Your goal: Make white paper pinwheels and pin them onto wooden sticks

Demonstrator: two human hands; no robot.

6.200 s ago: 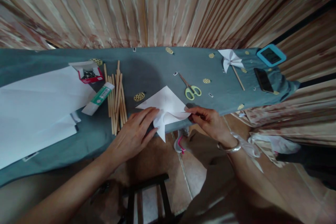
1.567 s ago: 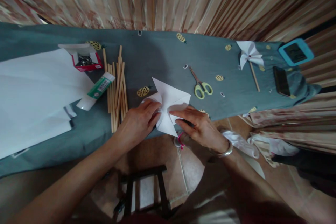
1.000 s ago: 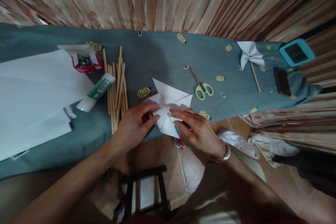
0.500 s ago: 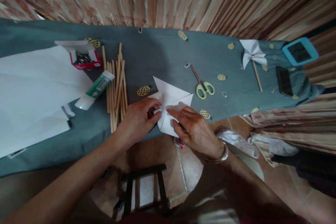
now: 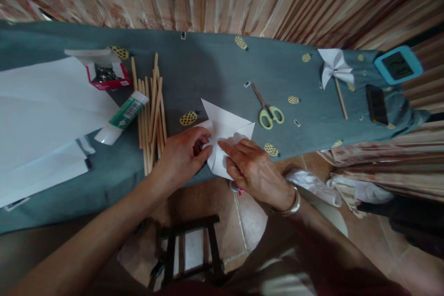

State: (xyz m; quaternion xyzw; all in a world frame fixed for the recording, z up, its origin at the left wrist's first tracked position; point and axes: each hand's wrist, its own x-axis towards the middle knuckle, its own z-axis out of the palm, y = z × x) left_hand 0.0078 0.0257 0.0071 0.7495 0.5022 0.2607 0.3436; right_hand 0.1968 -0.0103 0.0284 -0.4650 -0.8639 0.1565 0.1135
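A white paper pinwheel [image 5: 227, 121], partly folded and without a stick, lies at the table's front edge between my hands. My left hand [image 5: 185, 150] grips its left side, thumb and fingers pinched on the paper. My right hand [image 5: 251, 166] presses the pinwheel's middle with the index fingertip, its other fingers curled over the lower right part. Both hands hide portions of the folds. Green-handled scissors [image 5: 268, 113] lie just right of the paper. Left of it rests a bundle of wooden sticks [image 5: 152, 111].
A glue stick [image 5: 122, 118], an open red box [image 5: 107, 78] of small metal pieces and white paper sheets [image 5: 45, 111] lie at the left. Toward the right are a finished pinwheel [image 5: 335, 70], a phone [image 5: 377, 104] and a blue-framed timer [image 5: 398, 64]. A dark stool [image 5: 190, 229] stands below.
My right index fingertip has shifted slightly left on the middle of the pinwheel. My left hand keeps its pinch. The view has moved a little; the other things lie as before.
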